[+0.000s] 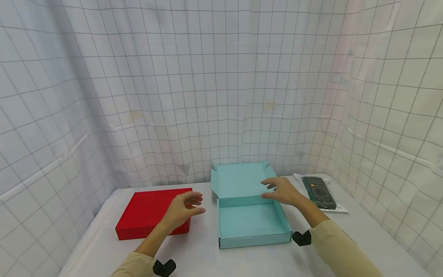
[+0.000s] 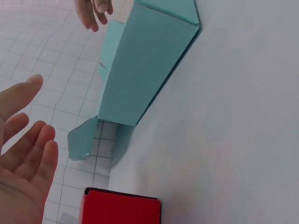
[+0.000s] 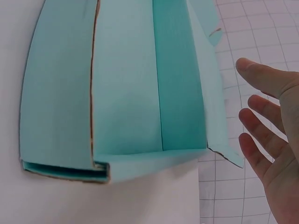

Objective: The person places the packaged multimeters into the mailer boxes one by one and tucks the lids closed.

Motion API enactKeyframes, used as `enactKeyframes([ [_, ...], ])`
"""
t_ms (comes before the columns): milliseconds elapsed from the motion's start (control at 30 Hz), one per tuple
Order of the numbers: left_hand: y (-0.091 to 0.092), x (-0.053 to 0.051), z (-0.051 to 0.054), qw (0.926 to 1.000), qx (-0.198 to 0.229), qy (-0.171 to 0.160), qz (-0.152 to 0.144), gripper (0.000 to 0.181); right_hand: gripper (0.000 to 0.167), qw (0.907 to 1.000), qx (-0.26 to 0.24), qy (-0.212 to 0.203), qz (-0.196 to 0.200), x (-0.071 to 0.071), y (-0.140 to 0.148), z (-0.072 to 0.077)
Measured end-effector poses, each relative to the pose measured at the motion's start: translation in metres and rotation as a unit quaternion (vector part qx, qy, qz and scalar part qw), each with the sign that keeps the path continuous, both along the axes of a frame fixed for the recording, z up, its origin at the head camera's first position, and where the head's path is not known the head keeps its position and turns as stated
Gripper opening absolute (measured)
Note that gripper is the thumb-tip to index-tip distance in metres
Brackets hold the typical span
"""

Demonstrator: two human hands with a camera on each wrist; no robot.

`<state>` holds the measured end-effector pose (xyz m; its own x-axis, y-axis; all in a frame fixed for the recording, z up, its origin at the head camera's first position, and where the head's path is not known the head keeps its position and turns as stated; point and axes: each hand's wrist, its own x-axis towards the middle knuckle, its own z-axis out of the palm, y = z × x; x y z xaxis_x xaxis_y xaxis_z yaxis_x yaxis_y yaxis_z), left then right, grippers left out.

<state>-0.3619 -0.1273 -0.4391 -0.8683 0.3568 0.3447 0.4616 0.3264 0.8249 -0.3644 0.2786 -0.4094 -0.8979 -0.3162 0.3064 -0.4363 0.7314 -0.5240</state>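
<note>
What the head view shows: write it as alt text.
A turquoise box stands open on a white table, a person's empty right grip seen against its lid. The empty left grip is seen against a closed red box at left; a bagged dark device lies at right.

In my head view, soft, even light brightens the white worktop (image 1: 204, 261), leaving only faint, blurry shadows beside the teal box (image 1: 254, 241), while the gridded curtain (image 1: 221, 96) looks bluish at left and yellowish at right, its lines bowing near the picture's edges. The markings on the meter (image 1: 320, 192) are too small and soft for me to read. Both wrist views are dimmer and greyer: the left shows a soft-edged shadow along the teal box's base, and the right renders my right grip (image 3: 282, 163) dusky.
</note>
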Motion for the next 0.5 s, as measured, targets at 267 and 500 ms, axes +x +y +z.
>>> enactKeyframes([
  [267,0.015,0.005,-0.006,0.9999,0.009,-0.012,-0.005,0.061,0.05,0.9998,-0.011,0.013,0.007,0.004,0.017,0.001],
  [500,0.027,0.009,-0.013,0.9993,0.013,-0.026,-0.021,0.064,0.05,0.9995,-0.018,0.022,-0.013,0.008,0.036,-0.003],
])
